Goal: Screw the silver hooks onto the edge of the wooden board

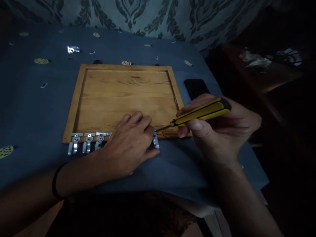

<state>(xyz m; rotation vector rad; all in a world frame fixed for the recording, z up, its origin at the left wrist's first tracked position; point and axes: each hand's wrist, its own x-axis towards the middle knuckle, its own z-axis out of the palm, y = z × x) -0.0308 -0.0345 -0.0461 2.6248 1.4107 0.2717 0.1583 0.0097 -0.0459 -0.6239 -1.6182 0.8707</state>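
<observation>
A wooden panel with a raised frame [128,98] lies on the cloth-covered table. Along its near edge sit several silver metal hooks [89,141] in a row. My right hand [217,131] is closed around the yellow and black handle of a screwdriver [202,112]. The screwdriver's tip points left, down at the hook [156,141] farthest right. My left hand [133,141] covers part of the row, its fingers bent around that hook and holding it against the panel's edge. Whether a screw is under the tip cannot be made out.
A loose metal hook [74,49] lies on the blue patterned cloth [54,105] beyond the panel. A black phone-like object [197,88] rests right of the panel. Farther right stands a dark wooden surface [278,75] with a crumpled plastic bag [256,61]. A patterned wall covering [158,16] rises behind.
</observation>
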